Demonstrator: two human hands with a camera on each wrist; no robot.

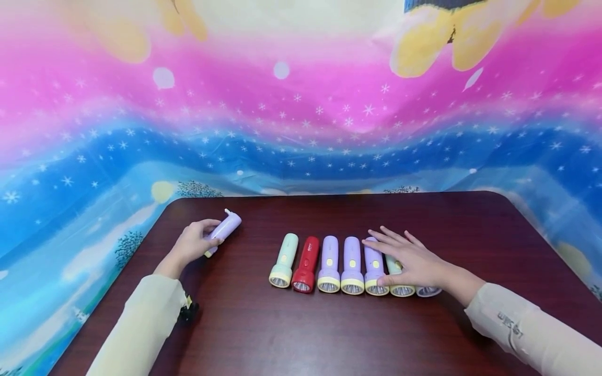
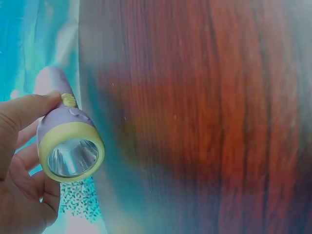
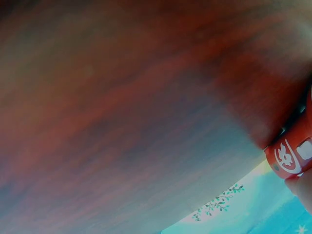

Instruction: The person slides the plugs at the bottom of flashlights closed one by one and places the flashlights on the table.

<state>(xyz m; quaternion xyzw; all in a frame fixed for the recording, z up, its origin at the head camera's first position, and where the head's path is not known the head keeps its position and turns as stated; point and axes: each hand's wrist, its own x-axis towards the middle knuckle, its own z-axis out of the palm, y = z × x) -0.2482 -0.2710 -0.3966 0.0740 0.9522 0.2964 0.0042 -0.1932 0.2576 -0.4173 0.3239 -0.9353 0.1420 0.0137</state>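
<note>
My left hand [image 1: 190,243] grips a purple flashlight [image 1: 226,225] at the left of the table. Up close in the left wrist view, the thumb [image 2: 36,109] lies beside its yellow switch, and the yellow-rimmed lens [image 2: 73,156] points at the camera. A row of flashlights lies right of centre: mint green [image 1: 284,261], red [image 1: 307,263], then three purple ones [image 1: 330,261]. Over the row's right end spreads my right hand [image 1: 414,261], fingers extended, partly hiding another green flashlight [image 1: 402,290] and a pale-rimmed one [image 1: 428,291].
The dark red-brown table [image 1: 291,334] has rounded back corners, with a printed pink and blue cloth [image 1: 282,125] behind it. In the right wrist view, a red piece with a white logo [image 3: 286,157] shows at the right edge, near a fingertip.
</note>
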